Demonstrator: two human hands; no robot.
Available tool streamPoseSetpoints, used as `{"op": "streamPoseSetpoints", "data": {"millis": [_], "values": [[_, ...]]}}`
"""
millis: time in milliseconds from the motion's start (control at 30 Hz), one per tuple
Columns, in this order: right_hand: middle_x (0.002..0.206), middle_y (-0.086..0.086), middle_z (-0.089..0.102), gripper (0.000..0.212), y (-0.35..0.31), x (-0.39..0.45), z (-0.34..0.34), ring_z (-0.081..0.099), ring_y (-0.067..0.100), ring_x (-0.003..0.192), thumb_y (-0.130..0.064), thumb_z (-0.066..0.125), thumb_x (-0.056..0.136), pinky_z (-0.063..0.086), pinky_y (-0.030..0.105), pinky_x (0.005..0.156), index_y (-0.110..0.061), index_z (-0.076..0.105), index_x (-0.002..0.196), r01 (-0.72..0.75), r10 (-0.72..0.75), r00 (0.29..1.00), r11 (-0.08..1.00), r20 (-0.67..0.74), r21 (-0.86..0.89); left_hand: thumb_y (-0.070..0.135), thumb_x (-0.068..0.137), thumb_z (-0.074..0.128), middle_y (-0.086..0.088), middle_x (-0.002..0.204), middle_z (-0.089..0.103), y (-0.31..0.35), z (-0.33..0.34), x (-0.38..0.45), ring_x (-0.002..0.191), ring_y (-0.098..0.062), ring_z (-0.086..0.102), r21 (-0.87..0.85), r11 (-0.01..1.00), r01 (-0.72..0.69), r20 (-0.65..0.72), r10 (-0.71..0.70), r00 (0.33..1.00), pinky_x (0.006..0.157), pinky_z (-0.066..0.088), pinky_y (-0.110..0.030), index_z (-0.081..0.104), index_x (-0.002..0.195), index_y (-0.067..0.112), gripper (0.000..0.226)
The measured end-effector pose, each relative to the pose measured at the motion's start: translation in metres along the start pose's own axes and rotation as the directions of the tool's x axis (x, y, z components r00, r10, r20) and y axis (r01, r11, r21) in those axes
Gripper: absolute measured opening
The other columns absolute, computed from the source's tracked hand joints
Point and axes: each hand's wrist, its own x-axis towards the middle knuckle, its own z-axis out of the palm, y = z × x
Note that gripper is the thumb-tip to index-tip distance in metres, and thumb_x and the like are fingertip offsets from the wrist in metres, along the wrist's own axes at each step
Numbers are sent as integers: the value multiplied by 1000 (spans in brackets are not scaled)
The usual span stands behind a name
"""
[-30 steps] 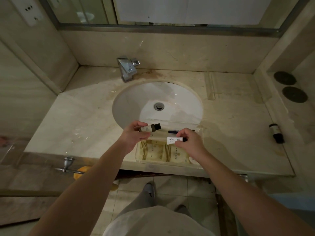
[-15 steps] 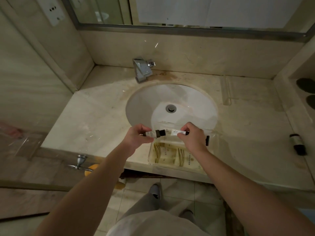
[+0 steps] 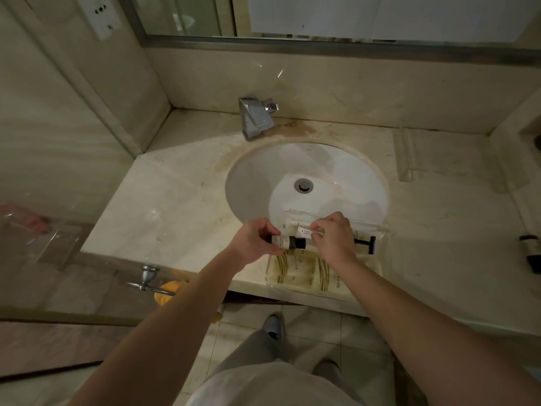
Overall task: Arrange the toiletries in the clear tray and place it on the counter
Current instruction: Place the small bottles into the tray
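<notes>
A clear tray (image 3: 377, 260) sits at the counter's front edge, its far side over the sink rim. Inside lie cream sachets (image 3: 298, 269) with gold stripes and a black razor (image 3: 366, 243) at the right. My left hand (image 3: 253, 241) grips a small bottle with a black cap (image 3: 288, 242) lying sideways over the tray's left part. My right hand (image 3: 333, 238) pinches a small white tube (image 3: 304, 230) just behind the bottle, over the tray.
The white sink basin (image 3: 263, 183) and chrome faucet (image 3: 254, 117) lie behind the tray. A second dark-capped bottle (image 3: 531, 253) lies at the counter's right edge. A clear strip (image 3: 405, 156) rests at the back right. A towel bar (image 3: 146, 281) juts out below the counter's left front.
Both hands stay over the tray. The bottle and the white tube have come lower and closer together; the razor's head now shows past my right hand.
</notes>
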Motion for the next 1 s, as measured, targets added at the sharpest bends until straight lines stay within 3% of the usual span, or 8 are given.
{"op": "streamPoseSetpoints", "data": {"millis": [167,267,400,467,600,700,867,1000], "values": [[97,-4,47,14,3,-4,-14,51,18,99,-12,63,85,44,28,85,-18,68,98,14,-9,999,994,-50,105,-1,60,85,-10,87,68,7,16,3,77,-20,62,143,989,-47,30,44,999,77,55,-32,66,89,5,35],[95,-4,52,10,11,-10,-23,57,18,93,-11,61,87,50,31,82,-16,68,92,19,-9,998,988,-63,152,4,60,86,-3,88,66,10,25,5,79,-19,61,246,965,-94,49,85,995,71,51,-25,64,84,12,33],[94,-3,56,10,30,-20,-37,57,15,86,-11,59,87,50,28,78,-18,67,89,-38,55,994,984,-98,172,10,60,87,1,95,65,5,35,7,90,-20,59,355,928,-117,59,103,993,72,47,-25,56,71,27,37],[92,-3,56,10,42,-25,-43,57,14,81,-10,60,86,50,29,76,-17,66,87,-68,90,987,985,-134,162,8,62,83,2,94,63,5,44,7,88,-19,57,434,892,-126,40,120,992,66,46,-25,56,75,24,33],[91,3,61,8,63,-35,-54,59,21,80,-9,61,83,52,35,72,-14,67,86,-139,175,958,976,-227,166,5,69,68,2,96,56,8,64,5,97,-22,53,654,739,-160,0,212,977,80,48,-33,56,86,23,28],[92,8,62,8,78,-43,-66,60,25,81,-8,62,82,49,31,68,-12,67,87,-190,235,923,967,-304,171,8,71,67,-1,106,52,12,76,5,104,-23,48,708,691,-146,-30,236,971,90,43,-34,58,96,23,31],[108,9,56,19,113,-52,-90,54,28,102,-11,59,81,47,36,86,-16,65,98,-387,436,811,900,-391,202,12,65,69,1,111,45,27,94,7,111,-22,41,746,650,-144,-6,223,975,97,32,-34,54,105,27,45],[131,11,44,30,145,-58,-108,41,30,118,-16,56,84,41,39,98,-17,59,114,-530,559,745,828,-365,185,16,65,66,1,111,44,46,124,6,111,-23,40,721,660,-212,42,264,964,98,31,-36,54,108,26,46]]}}
